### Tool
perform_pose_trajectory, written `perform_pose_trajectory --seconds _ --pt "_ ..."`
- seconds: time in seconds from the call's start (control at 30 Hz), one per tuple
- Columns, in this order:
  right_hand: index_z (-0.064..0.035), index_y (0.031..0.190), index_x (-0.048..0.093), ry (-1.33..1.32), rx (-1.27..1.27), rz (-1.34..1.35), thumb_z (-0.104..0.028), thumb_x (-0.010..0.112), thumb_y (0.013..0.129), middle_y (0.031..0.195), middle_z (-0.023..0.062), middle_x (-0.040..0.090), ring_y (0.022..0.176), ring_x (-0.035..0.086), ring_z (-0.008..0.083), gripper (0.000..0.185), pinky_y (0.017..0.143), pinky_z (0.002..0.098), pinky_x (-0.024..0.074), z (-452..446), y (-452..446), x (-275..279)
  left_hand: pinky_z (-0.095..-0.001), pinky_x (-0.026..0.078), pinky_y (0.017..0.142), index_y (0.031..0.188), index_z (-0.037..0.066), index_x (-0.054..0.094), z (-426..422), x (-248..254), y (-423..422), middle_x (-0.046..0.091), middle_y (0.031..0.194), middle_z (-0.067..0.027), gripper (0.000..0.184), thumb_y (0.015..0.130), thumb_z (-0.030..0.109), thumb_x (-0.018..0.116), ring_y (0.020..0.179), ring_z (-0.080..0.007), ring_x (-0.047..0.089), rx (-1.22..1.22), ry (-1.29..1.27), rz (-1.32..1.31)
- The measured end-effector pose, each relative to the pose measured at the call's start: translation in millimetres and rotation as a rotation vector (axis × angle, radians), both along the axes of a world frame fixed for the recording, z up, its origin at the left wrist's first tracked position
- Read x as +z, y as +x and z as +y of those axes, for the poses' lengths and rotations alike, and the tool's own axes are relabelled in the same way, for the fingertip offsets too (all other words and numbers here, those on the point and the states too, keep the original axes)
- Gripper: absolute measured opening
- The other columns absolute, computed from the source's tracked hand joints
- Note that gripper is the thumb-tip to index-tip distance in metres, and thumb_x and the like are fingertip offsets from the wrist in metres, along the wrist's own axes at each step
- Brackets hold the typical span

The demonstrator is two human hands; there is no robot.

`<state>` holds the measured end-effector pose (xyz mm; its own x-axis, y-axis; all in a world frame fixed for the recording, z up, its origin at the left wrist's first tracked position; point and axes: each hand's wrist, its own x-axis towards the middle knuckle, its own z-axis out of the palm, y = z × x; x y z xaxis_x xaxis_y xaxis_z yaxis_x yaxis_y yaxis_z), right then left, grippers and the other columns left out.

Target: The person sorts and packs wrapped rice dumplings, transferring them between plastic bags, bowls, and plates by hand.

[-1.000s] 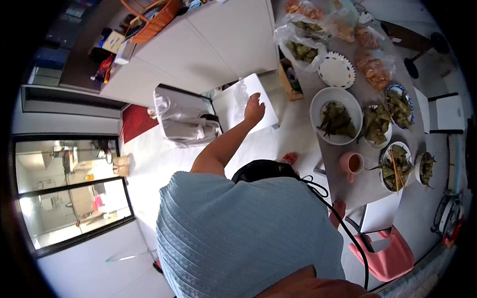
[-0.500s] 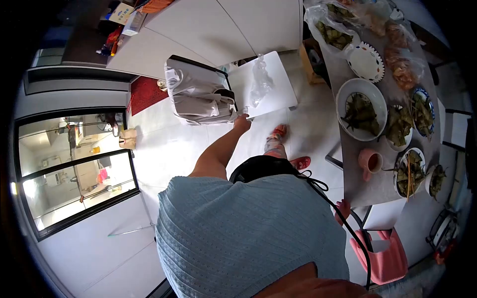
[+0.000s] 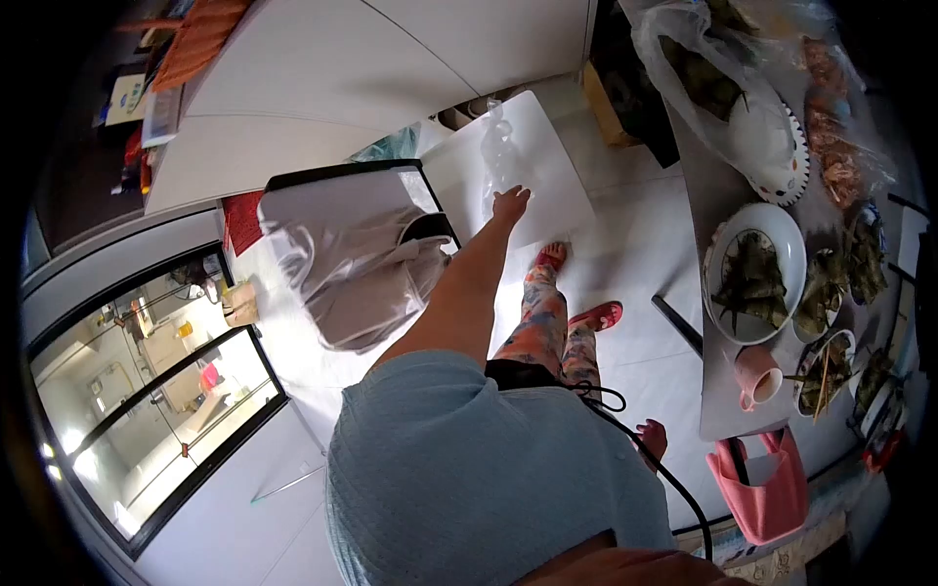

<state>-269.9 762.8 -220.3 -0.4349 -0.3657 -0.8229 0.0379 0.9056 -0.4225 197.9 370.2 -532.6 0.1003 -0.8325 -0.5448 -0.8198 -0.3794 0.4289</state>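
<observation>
Over the left hand (image 3: 511, 203) I am seeing the fingers extending across the near end of a clear plastic bag (image 3: 498, 146), which is lying crumpled on a white seat (image 3: 552, 166); the hand is covering that end, so I am not managing to tell whether it is gripping, touching or only hovering. The right hand (image 3: 652, 441) is hanging near the table's near edge, its fingers bending slightly, with the blue top (image 3: 469, 469) hiding part of the arm, and I am not able to judge its grip. A black cord (image 3: 684, 493) is running down just beside it. Left of the seat, grey cloth (image 3: 362, 278) is covering much of a chair back, while red footwear (image 3: 598, 314) is showing on the floor to the right. On the table (image 3: 723, 415) at the right, filmy plastic (image 3: 660, 59) is partly hiding a plate with a patterned rim (image 3: 799, 161); nearer, a white bowl (image 3: 797, 259) is holding dark leafy bundles (image 3: 752, 278), and a pink mug (image 3: 754, 376) is standing just beside it. The bowls farther right are overlapping and blurring. At far left, a small box (image 3: 127, 95) is bearing printing too tiny for me to read, and the dark lens border is cutting off an orange basket (image 3: 200, 39). A pink bag (image 3: 767, 503) is hanging at the table's near end.
</observation>
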Motion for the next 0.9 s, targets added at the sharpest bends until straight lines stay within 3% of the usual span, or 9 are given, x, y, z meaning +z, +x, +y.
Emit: perform_pose_trajectory --seconds 0.17,0.23,0.27,0.33,0.43,0.6,0.7,0.77,0.9 --pt "-0.0078 0.110 0.055 0.054 -0.073 -0.084 -0.015 0.053 0.089 0.088 0.0090 0.064 0.064 0.063 0.0188 0.022 0.058 0.0303 0.0507 -5.5 24.7 -10.5 -0.0426 0.040 0.098 0.122 0.008 0.055 -11.6 -20.3 -1.7 0.055 0.123 -0.0168 0.044 0.088 0.035 0.048 0.117 -0.0400 0.046 0.006 0.094 -0.155" --pt "-0.0077 0.111 0.055 0.043 -0.037 -0.092 -0.017 0.053 0.090 0.087 0.0090 0.064 0.063 0.063 0.0185 0.023 0.057 0.0298 0.0505 -9.3 27.6 -13.8 -0.0413 0.044 0.091 0.116 0.006 0.055 -7.3 36.0 -3.2 0.055 0.114 -0.0170 0.033 0.087 0.021 0.048 0.108 -0.0370 0.051 0.361 -0.092 -0.143" --pt "-0.0064 0.113 0.054 0.055 -0.047 -0.100 -0.018 0.052 0.088 0.091 0.0155 0.063 0.067 0.062 0.0231 0.028 0.060 0.0353 0.0528 -12.2 27.5 -14.1 -0.0406 0.046 0.087 0.113 0.006 0.056 -7.0 60.6 -1.7 0.056 0.110 -0.0170 0.029 0.087 0.014 0.048 0.103 -0.0355 0.054 0.451 -0.229 -0.146" --pt "-0.0067 0.113 0.054 0.052 -0.005 -0.097 -0.017 0.051 0.089 0.090 0.0124 0.063 0.066 0.063 0.0208 0.026 0.059 0.0320 0.0514 -32.2 33.6 -8.9 -0.0402 0.049 0.077 0.113 0.004 0.053 -9.9 104.3 9.4 0.054 0.097 -0.0150 0.029 0.086 0.001 0.044 0.089 -0.0322 0.057 0.441 -0.550 -0.161" --pt "-0.0077 0.113 0.054 0.051 0.060 -0.097 -0.015 0.049 0.092 0.088 0.0082 0.064 0.065 0.063 0.0170 0.023 0.056 0.0274 0.0492 -61.4 37.7 -10.3 -0.0381 0.049 0.076 0.115 0.003 0.052 -10.7 147.9 34.2 0.054 0.094 -0.0146 0.033 0.083 -0.002 0.046 0.087 -0.0313 0.057 0.605 -0.666 0.233" --pt "-0.0078 0.112 0.054 -0.103 0.143 -0.176 -0.016 0.051 0.093 0.088 0.0078 0.064 0.063 0.062 0.0148 0.020 0.055 0.0256 0.0471 -108.1 46.8 -2.4 -0.0375 0.047 0.080 0.129 0.003 0.043 -17.0 204.3 70.5 0.058 0.104 -0.0170 0.050 0.080 -0.003 0.049 0.090 -0.0324 0.058 0.625 -0.680 0.232" --pt "-0.0069 0.110 0.056 -0.128 0.179 -0.181 -0.015 0.049 0.093 0.084 0.0076 0.064 0.062 0.061 0.0139 0.020 0.053 0.0241 0.0453 -127.9 50.3 -6.6 -0.0376 0.047 0.081 0.127 0.002 0.045 -16.8 232.9 86.9 0.059 0.100 -0.0163 0.047 0.080 -0.001 0.050 0.089 -0.0326 0.058 0.414 -0.826 -0.107" --pt "-0.0061 0.107 0.056 -0.196 0.212 -0.198 -0.014 0.048 0.093 0.084 0.0084 0.064 0.062 0.062 0.0140 0.019 0.053 0.0245 0.0462 -139.7 54.0 -2.9 -0.0379 0.046 0.082 0.121 0.000 0.049 -15.3 280.0 74.9 0.058 0.099 -0.0167 0.040 0.081 0.000 0.050 0.090 -0.0326 0.058 0.541 -0.789 0.029" --pt "-0.0037 0.112 0.055 -0.324 0.377 -0.227 -0.016 0.054 0.091 0.091 0.0098 0.064 0.069 0.063 0.0159 0.024 0.059 0.0279 0.0498 -169.6 71.3 -2.7 -0.0391 0.047 0.077 0.115 0.000 0.053 -12.1 332.5 49.9 0.058 0.100 -0.0178 0.034 0.081 0.000 0.051 0.086 -0.0351 0.058 0.211 -0.994 -0.012"
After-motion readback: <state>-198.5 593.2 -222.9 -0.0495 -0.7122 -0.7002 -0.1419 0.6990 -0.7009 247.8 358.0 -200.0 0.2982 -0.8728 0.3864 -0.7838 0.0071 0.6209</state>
